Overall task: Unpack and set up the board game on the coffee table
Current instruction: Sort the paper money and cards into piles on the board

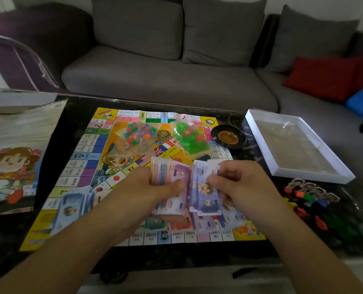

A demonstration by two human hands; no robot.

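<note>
Purple and pink paper notes are filling both hands just above the near half of the game board (85, 145), which is lying flat on the dark coffee table (70, 102). The left hand (155, 187) is gripping a fanned stack of play money (172, 172), thumb lying across its face, while the right hand (235, 181) is pinching a second sheaf of purple notes (203, 194) between thumb and curled fingers; the two bundles are nearly touching. Under the wrists, more notes are lying loose on the board's near edge, and a pale blue pile of bills (72, 206) is sitting on its near left part. Right of the board, coloured player pawns (309, 196) are lying scattered on the table. Farther on, two clear bags of plastic pieces (138, 134) are resting on the board's centre, a small black roulette wheel (228, 136) is sitting at its far right corner, and the white box tray (261, 132) is lying beyond that. The box lid (13, 158) is lying left of the board
</note>
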